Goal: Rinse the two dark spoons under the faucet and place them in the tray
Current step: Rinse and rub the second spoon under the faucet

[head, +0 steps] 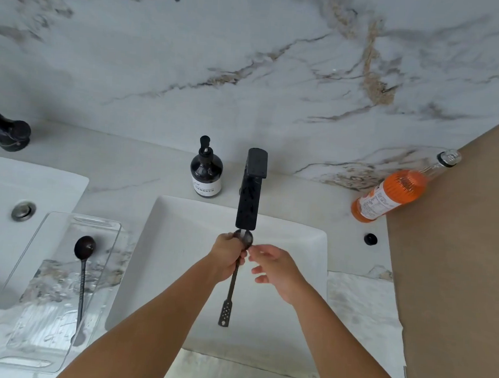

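Note:
One dark spoon (pixel 83 269) lies lengthwise in the clear tray (pixel 103 270) left of the sink, bowl toward the wall. My left hand (pixel 228 259) grips the second dark spoon (pixel 230 293) near its bowl, which sits right under the spout of the black faucet (pixel 251 189). Its handle, with a perforated end, points back toward me over the white sink (pixel 180 243). My right hand (pixel 275 268) is beside the spoon's bowl, fingers apart, fingertips touching or nearly touching it.
A brown soap pump bottle (pixel 206 171) stands left of the faucet. An orange bottle (pixel 394 194) leans at the right by a brown panel (pixel 457 260). A small black cap (pixel 370 239) lies on the counter. A second basin with drain (pixel 23 211) is at far left.

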